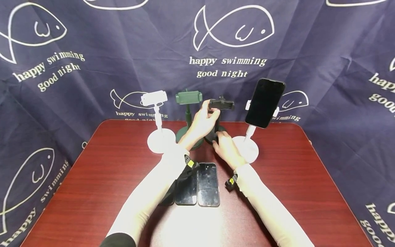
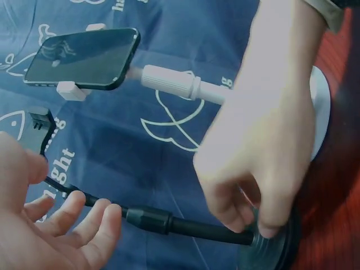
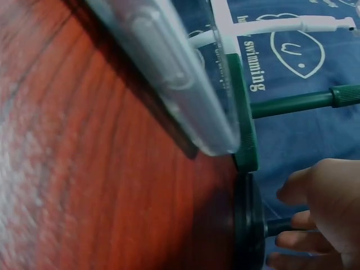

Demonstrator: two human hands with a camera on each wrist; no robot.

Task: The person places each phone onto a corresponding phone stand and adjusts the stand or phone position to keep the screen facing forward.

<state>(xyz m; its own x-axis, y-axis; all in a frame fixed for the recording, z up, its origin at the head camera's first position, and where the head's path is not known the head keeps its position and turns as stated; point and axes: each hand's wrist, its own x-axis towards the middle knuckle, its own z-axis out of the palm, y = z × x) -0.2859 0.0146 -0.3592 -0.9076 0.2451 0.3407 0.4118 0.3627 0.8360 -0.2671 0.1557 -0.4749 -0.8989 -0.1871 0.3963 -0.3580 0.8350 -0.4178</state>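
Observation:
A black phone stand [image 1: 220, 104] stands between my hands, upright on its round base. My left hand [image 1: 202, 120] is up at its clamp, thumb just below the clamp. The left wrist view shows the loosely bent fingers [image 2: 93, 216] spread apart, overlapping the thin neck, not wrapped round it. Lower down, my right hand [image 1: 227, 147] holds the stand at its base, fingertips at the foot of the pole. In the right wrist view that hand's thumb [image 3: 295, 187] and fingers lie either side of the pole, which they partly hide.
A green phone stand [image 1: 189, 97] and a white one [image 1: 161, 140] stand to the left. On the right, another white stand [image 1: 250, 151] carries a black phone [image 1: 266, 103]. Several phones lie on the red table [image 1: 296, 178], including one [image 1: 208, 185] before my arms.

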